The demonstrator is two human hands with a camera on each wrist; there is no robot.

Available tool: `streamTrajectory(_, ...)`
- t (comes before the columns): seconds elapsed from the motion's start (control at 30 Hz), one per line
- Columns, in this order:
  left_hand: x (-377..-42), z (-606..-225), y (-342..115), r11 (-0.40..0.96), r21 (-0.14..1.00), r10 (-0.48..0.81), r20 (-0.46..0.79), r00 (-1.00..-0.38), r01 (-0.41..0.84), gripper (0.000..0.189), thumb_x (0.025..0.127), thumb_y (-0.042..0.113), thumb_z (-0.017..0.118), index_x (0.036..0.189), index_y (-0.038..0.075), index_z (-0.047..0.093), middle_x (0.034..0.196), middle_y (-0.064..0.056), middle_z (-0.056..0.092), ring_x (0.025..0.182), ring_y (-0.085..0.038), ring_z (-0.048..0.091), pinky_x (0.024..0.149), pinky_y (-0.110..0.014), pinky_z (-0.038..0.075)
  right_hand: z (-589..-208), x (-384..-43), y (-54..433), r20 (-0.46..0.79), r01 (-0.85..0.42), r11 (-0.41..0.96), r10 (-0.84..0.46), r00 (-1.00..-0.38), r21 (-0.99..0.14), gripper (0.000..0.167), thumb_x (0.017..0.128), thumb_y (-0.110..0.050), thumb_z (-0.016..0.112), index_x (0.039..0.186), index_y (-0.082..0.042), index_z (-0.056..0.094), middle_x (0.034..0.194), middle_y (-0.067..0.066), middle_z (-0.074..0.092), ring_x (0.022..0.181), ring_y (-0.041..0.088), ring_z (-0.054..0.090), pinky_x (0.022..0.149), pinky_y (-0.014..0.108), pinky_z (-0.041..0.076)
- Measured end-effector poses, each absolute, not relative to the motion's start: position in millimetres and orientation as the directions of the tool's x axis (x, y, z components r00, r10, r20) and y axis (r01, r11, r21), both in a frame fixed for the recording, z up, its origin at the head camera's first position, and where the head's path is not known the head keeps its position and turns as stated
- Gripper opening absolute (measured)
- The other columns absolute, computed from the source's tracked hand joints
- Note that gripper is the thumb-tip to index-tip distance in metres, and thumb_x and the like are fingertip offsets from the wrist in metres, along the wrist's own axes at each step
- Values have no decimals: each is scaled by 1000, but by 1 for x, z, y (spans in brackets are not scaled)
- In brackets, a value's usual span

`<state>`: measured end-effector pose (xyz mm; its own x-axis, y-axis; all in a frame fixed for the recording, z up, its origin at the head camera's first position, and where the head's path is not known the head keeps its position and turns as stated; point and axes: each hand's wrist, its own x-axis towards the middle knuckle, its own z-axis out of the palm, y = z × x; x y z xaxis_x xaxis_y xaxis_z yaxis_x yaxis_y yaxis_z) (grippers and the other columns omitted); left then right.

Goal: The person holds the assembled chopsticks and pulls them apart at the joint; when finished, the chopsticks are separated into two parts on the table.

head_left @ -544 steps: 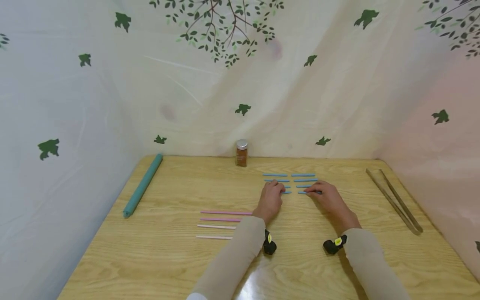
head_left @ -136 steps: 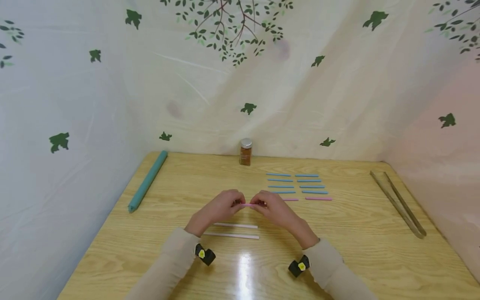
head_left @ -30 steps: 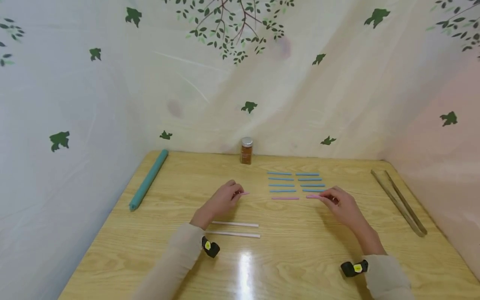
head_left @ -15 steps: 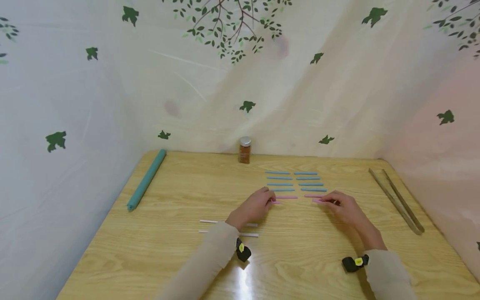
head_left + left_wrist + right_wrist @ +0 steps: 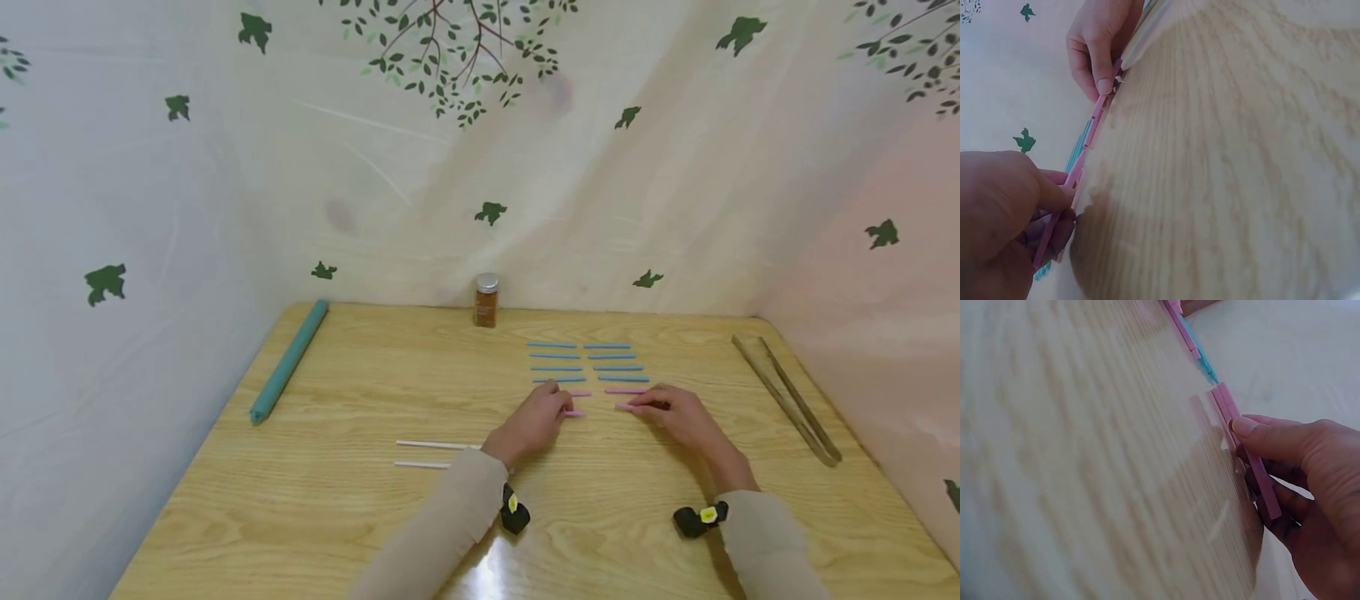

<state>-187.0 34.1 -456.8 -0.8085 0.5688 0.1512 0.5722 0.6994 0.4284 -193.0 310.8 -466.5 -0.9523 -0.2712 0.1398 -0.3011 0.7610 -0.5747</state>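
The head view looks forward and down across the tabletop (image 5: pixel 300 517) from above. Both wrist views sit close and tilted: the left hand (image 5: pixel 1000 209) fills one's lower left, the right hand (image 5: pixel 1329 472) the other's right; all share the pink sticks (image 5: pixel 1261 485).

Both hands (image 5: pixel 1007 212) pinching pink sticks (image 5: pixel 1075 172), wooden tabletop (image 5: pixel 1210 162), pale backdrop (image 5: pixel 1004 94)

Leaf-printed sheets (image 5: pixel 405 250) around a wooden table (image 5: pixel 600 517) suggest a screened-off booth
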Motion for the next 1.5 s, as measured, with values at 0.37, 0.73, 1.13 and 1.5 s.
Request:
streamTrajectory(0.37,-189,-466,43,750,364,502,229,-834,551,8,94,10,58,98,12,65,96,1,56,94,-16,55,85,-25,46,-476,-195,308,219,-379,732,-310,-925,-566,10,86,-12,70,94,-11,75,85,-1,63,74,3,50,63,23,43)
streamTrajectory(0.73,-188,-463,52,801,319,451,234,-862,506,15,87,3,61,95,13,69,91,1,57,89,-16,56,82,-25,46,-477,-198,307,238,-402,738,-324,-916,-542,9,85,-13,71,93,-13,76,87,-1,65,78,6,55,66,24,45)
streamTrajectory(1.13,-189,-464,59,818,276,463,203,-863,504,18,89,3,60,99,16,67,96,2,56,91,-15,53,83,-24,45,-476,-199,306,322,-471,745,-352,-879,-473,12,81,-7,74,90,-12,78,84,-2,66,77,11,57,66,26,46)
streamTrajectory(1.5,-186,-462,59,833,251,470,150,-870,493,22,88,4,64,106,17,64,101,3,54,92,-13,49,85,-23,43,-477,-197,306,319,-472,749,-356,-878,-465,12,82,-7,73,91,-12,78,84,-3,65,75,9,55,64,25,44)
